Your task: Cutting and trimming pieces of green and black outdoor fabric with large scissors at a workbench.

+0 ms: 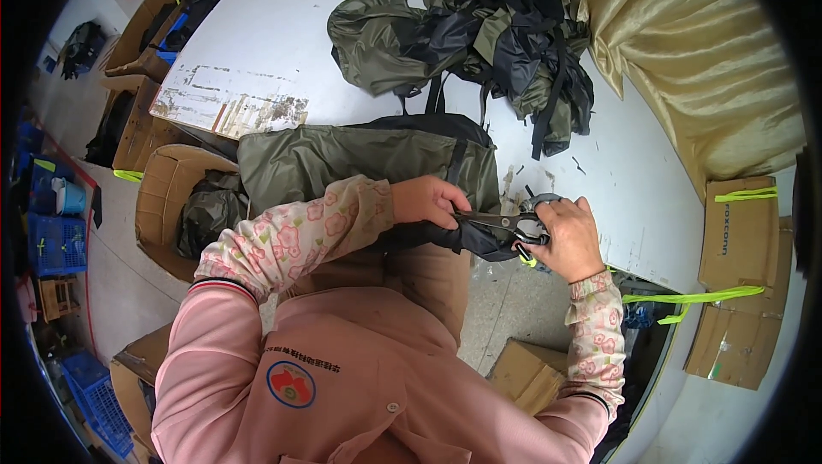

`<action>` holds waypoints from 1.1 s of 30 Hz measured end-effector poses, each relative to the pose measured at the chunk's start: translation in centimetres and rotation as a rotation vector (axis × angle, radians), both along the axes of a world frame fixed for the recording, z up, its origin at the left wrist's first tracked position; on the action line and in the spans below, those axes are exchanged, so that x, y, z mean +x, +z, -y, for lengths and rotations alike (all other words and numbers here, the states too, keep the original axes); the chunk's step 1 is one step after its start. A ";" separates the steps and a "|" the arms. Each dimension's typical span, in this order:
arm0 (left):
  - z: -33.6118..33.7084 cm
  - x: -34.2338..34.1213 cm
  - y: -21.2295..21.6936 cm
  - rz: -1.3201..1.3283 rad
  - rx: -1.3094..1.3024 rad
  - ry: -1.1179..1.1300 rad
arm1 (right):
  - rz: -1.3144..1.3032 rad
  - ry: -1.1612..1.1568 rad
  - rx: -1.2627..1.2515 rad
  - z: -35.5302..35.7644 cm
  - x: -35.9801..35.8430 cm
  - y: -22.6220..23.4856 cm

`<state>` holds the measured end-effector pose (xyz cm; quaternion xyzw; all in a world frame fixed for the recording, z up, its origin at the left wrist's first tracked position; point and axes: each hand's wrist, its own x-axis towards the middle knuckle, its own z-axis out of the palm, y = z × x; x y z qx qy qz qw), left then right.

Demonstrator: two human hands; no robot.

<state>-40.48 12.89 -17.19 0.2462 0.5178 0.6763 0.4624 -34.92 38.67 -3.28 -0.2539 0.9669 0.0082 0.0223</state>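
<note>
An olive-green and black fabric piece (342, 156), perhaps a bag or cover, lies over the table's near edge and hangs down in front of me. My left hand (431, 201) is closed, its thumb and fingers pinching the dark edge of this fabric. In my right hand (567, 237) are scissors (505, 222), with fingers through the dark handles. The blades point left toward my left fingertips and lie against the fabric edge. Whether the blades are parted is too small to tell. A black fold (488, 241) of the piece hangs below the scissors.
Farther back on the white table (257, 44) lies a heap of olive and black fabric pieces (505, 44) with straps. Thread scraps lie near its right side. A cardboard box (163, 207) with dark fabric stands at left; another carton (527, 374) is below. Gold curtain (693, 62) hangs at right.
</note>
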 end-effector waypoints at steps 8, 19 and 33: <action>-0.1 0.0 0.0 -0.019 0.008 -0.006 | 0.022 -0.003 -0.016 -0.3 0.3 -0.1; 0.1 0.2 0.0 -0.040 -0.024 -0.012 | 0.011 0.015 -0.022 -0.2 0.4 0.0; 0.0 0.2 0.3 0.008 0.025 -0.046 | 0.071 -0.002 -0.029 -0.7 0.6 0.0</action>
